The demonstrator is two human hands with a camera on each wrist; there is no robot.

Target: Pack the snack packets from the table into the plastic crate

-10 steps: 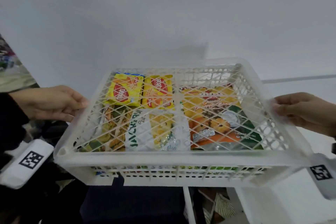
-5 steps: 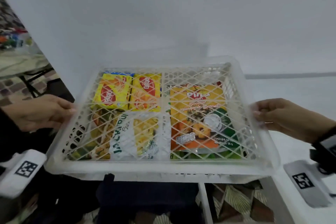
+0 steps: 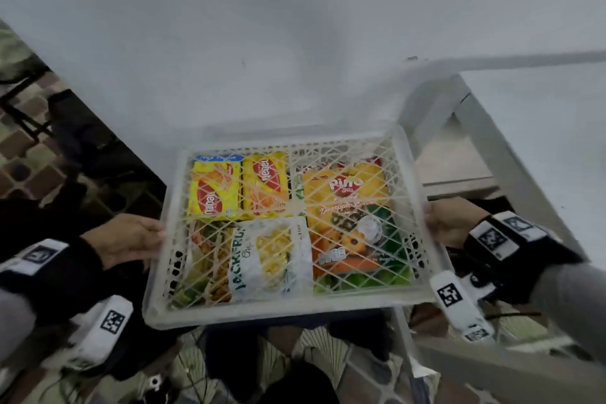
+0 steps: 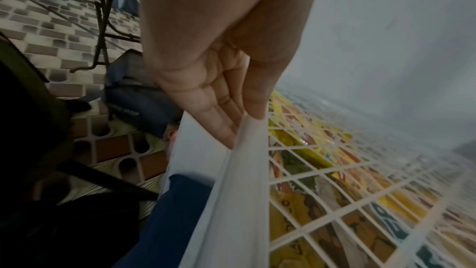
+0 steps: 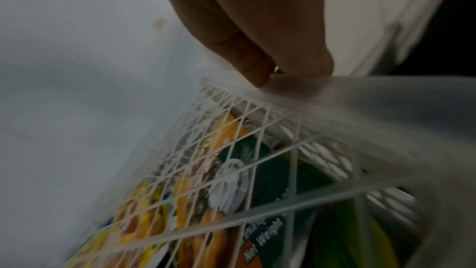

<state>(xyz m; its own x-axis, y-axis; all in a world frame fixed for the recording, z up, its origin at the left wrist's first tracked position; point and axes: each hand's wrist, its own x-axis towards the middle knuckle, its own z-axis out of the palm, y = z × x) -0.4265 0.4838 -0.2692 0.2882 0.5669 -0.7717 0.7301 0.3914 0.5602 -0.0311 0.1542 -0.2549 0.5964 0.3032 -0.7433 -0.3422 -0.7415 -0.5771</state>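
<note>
White tabletop (image 3: pixel 295 43) lies behind crate (image 3: pixel 278 308); metal frame (image 3: pixel 485 128) stands right.

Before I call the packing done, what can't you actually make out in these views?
- Packets under the top layer: head view, hidden by the jackfruit chips bag and pineapple biscuit pack.
- Left hand fingertips: under the crate rim.
- Right hand grip: right wrist view, blurred.

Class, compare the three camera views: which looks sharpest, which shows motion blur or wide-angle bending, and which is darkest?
Head view: sharpest; the packet lettering reads through the crate lattice, and straight edges bow near the frame's sides. Left wrist view: left hand fairly crisp, lattice smeared and curved farther out. Right wrist view: darkest, right hand and rim blurred.
</note>
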